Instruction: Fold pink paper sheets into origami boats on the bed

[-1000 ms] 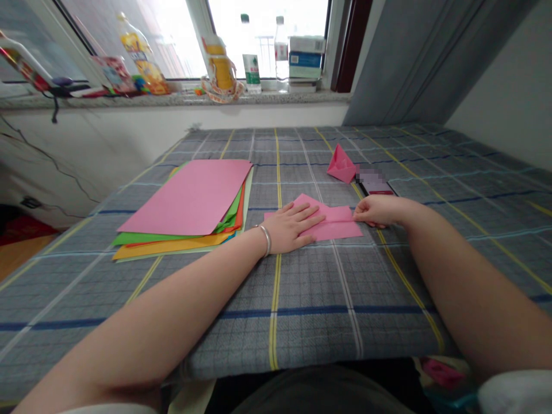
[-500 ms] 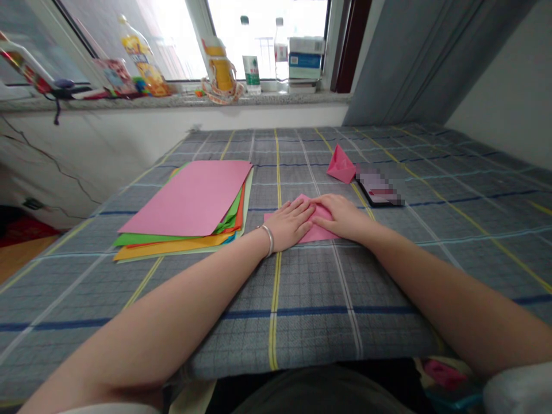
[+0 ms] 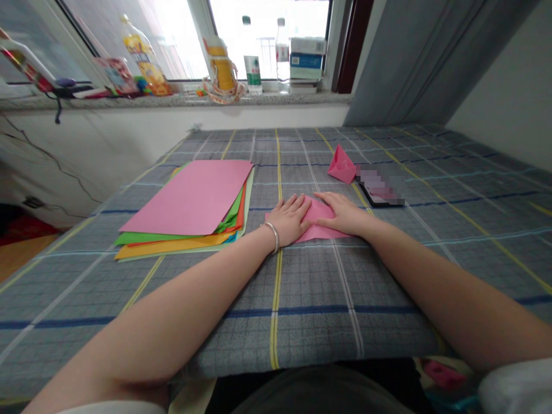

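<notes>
A partly folded sheet of pink paper (image 3: 317,225) lies flat on the checked cloth in front of me, with both hands over it. My left hand (image 3: 290,219), a silver bangle at its wrist, rests flat on the paper's left part with the fingers stretched out. Palm down on the right part is my right hand (image 3: 342,214), its fingers spread and thumb apart. Much of the paper's outline is hidden under the hands. Beyond it stands a folded pink paper shape (image 3: 342,165) with pointed corners.
A stack of coloured paper (image 3: 190,198), pink on top, lies at the left. A phone (image 3: 379,187) rests beyond my right hand. On the windowsill (image 3: 181,99) stand bottles, a yellow cup (image 3: 222,69) and boxes (image 3: 306,60). The grey checked cloth (image 3: 310,322) covers the table.
My right hand has left the paper's right edge, where it was pinching, and moved left onto the paper, then slightly back right with fingers spread. The left hand stays on the paper.
</notes>
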Available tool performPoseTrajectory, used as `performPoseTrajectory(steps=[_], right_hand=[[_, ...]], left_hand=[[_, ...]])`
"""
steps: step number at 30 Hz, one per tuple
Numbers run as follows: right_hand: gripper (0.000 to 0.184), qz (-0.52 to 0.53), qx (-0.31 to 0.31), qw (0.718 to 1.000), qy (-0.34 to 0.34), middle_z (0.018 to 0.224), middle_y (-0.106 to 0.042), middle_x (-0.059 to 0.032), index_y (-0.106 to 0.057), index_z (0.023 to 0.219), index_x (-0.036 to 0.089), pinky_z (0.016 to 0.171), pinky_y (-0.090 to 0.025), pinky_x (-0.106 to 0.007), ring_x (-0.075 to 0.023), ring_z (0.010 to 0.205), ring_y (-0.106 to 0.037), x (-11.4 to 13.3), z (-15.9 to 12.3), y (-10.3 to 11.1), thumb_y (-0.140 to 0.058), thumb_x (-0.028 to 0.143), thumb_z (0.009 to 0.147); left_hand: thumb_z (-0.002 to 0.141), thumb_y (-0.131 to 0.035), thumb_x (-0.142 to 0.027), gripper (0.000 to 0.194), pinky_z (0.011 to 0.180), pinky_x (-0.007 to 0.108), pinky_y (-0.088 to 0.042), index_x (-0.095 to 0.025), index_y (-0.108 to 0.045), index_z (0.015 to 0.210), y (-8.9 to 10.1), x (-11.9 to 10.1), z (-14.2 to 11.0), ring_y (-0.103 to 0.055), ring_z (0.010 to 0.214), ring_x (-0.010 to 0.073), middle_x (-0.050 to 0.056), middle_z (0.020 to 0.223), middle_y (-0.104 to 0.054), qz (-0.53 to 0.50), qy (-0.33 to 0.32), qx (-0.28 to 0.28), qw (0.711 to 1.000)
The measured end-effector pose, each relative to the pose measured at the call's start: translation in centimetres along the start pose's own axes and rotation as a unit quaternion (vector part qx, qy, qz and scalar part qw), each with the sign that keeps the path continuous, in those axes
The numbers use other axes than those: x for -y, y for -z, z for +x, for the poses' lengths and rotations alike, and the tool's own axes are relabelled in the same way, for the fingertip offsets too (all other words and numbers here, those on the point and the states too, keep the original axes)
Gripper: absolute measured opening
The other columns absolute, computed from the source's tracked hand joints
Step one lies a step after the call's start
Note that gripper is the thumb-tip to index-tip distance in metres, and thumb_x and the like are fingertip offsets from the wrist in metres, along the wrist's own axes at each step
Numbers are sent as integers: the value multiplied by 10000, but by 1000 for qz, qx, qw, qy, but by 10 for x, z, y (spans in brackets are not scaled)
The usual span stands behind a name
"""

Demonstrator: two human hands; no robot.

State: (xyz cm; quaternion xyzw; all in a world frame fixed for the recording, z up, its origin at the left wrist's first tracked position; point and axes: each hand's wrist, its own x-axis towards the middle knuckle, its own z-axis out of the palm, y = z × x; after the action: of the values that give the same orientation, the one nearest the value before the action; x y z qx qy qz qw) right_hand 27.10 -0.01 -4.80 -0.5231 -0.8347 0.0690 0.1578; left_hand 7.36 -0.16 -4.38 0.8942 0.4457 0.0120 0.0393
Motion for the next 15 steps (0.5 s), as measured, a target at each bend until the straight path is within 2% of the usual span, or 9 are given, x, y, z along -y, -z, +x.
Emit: performPoseTrajectory(steps=[8, 15], right_hand=[[772, -11, 27, 1000, -8, 1459, -422, -145, -404, 1418, 171, 1113, -298, -489, -306, 1344, -379, -3, 1, 1, -548, 600, 793], [998, 18, 92, 991, -92, 1556, -247, -134, -194, 1515, 159, 1168, -197, -472, -326, 1430, -200, -12, 3, 9, -652, 545, 718]], left_hand=[[945, -267, -537, 676, 1162, 510, -152, -169, -198, 1507, 1, 2, 0, -147, 1452, 277, 69, 1579, -163, 3, 22, -4, 1000], [909, -376, -532, 706, 1137, 571, -160, -219, -182, 1511, 14, 11, -3, -155, 1446, 318, 79, 1576, -176, -14, 33, 27, 999]])
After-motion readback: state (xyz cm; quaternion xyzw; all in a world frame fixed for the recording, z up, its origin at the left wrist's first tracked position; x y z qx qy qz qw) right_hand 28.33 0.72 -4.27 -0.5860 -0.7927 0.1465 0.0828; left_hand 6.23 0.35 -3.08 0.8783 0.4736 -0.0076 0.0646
